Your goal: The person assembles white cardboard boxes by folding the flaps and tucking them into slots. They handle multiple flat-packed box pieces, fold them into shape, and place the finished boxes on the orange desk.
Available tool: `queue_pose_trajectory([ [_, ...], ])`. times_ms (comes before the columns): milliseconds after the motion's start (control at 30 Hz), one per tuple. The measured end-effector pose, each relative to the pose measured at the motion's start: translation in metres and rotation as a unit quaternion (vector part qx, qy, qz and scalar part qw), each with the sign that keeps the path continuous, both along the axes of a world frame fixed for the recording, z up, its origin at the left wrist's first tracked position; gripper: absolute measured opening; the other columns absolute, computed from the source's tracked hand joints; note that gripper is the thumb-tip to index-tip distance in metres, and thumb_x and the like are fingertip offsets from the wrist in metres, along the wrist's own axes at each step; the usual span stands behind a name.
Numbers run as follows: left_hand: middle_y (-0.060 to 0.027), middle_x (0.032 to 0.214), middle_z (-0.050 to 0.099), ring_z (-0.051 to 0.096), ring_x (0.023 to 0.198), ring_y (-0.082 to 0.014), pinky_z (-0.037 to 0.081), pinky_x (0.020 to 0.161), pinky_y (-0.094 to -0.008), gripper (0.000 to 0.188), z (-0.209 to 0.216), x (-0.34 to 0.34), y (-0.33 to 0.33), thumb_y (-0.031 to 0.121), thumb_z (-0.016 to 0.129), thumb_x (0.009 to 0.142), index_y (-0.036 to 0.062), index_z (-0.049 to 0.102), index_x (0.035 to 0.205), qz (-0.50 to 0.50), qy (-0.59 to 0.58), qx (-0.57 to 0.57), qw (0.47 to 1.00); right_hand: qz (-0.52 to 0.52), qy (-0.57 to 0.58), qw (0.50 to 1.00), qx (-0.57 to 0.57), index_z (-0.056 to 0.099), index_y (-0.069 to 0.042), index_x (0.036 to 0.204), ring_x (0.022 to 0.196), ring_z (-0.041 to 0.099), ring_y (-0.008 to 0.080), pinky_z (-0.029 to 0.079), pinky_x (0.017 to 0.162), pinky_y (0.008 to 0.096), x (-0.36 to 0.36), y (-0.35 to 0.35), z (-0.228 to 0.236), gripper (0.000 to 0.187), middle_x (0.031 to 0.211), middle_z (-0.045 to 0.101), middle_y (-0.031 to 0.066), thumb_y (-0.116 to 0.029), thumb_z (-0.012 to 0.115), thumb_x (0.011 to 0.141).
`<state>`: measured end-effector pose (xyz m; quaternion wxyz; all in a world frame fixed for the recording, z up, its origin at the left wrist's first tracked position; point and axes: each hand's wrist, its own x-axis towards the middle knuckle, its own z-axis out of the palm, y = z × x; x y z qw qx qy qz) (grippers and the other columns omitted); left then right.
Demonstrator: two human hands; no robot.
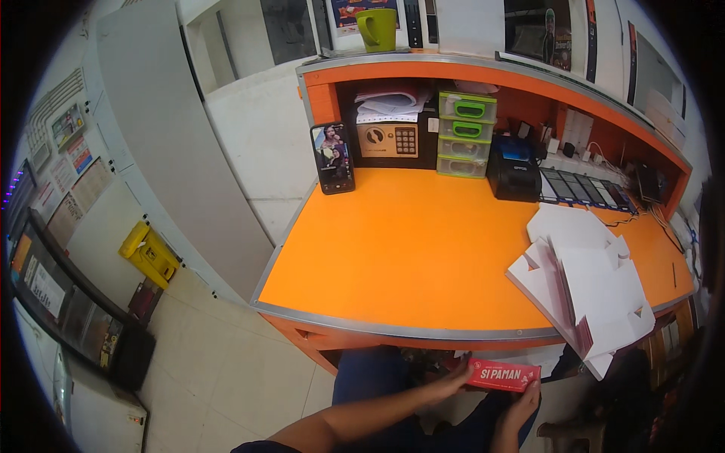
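A small red box [503, 375] with white lettering is held over my lap, just below the front edge of the orange desk [408, 257]. My left hand [458, 376] grips its left end. At the lower right corner, my right hand [524, 402] closes on the same box, fingers partly hidden behind it. Flat white cardboard blanks [596, 279] lie stacked loosely on the desk's right side, some reaching past the front edge. Their folded flaps show red undersides.
A phone [332, 158] stands upright at the desk's back left. Behind it are a safe [389, 141], green-handled drawers [467, 136] and a black printer [515, 167]. A green mug [376, 30] tops the shelf. A yellow bin [149, 255] stands at the left.
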<state>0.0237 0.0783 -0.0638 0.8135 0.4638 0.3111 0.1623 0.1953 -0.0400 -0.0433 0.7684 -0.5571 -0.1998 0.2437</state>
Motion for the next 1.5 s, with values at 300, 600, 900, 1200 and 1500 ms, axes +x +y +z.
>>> queue_pose_trajectory([
  [300,-0.0121,0.166,0.012,0.018,0.150,-0.0232,0.021,0.120,-0.0359,0.079,0.009,-0.014,-0.034,0.054,0.040,0.104,0.0113,0.005,0.161,-0.071,-0.028,0.034,0.996,-0.058,-0.154,0.983,-0.084,0.049,0.004,0.136,0.111,0.059,0.0199,0.047,0.099,0.0334,-0.039,-0.058,0.040,0.046,0.128,0.058,0.0128,-0.031,0.050,0.105],
  [600,-0.0200,0.159,0.011,0.012,0.149,-0.0388,0.019,0.120,-0.0486,0.087,0.106,-0.034,-0.075,0.032,0.069,0.093,0.0131,0.016,0.160,-0.089,-0.074,0.344,0.932,0.000,-0.295,0.936,-0.193,0.017,0.004,0.155,0.145,0.030,0.0364,0.032,0.116,0.0455,0.002,-0.218,-0.048,0.070,0.159,0.024,0.0260,-0.034,0.047,0.105],
  [900,-0.0204,0.155,0.015,0.017,0.145,-0.0403,0.024,0.114,-0.0537,0.067,0.213,-0.044,-0.058,0.030,0.082,0.080,0.0177,0.051,0.139,-0.280,-0.201,0.474,0.810,0.111,-0.380,0.820,-0.413,0.016,0.004,0.155,0.145,0.026,0.0424,0.027,0.117,0.0485,-0.042,-0.204,0.038,0.076,0.158,0.022,0.0302,-0.036,0.052,0.101],
  [1200,-0.0197,0.153,0.014,0.018,0.147,-0.0369,0.040,0.112,-0.0473,0.078,0.336,-0.067,0.084,0.025,0.091,0.069,0.0169,0.043,0.130,0.042,-0.114,0.626,0.770,0.136,-0.386,0.829,-0.382,0.015,0.002,0.156,0.144,0.022,0.0527,0.021,0.119,0.0535,-0.035,-0.182,0.037,0.090,0.155,0.021,0.0373,-0.041,0.063,0.093],
  [1500,-0.0173,0.147,0.028,0.030,0.143,-0.0326,0.048,0.102,-0.0399,0.052,0.306,-0.068,0.256,0.013,0.083,0.079,0.0126,0.048,0.117,0.121,-0.055,0.552,0.823,0.105,-0.457,0.789,-0.397,0.024,-0.004,0.155,0.141,0.027,0.0549,0.027,0.116,0.0562,-0.036,-0.139,0.044,0.084,0.155,0.021,0.0367,-0.032,0.069,0.090],
])
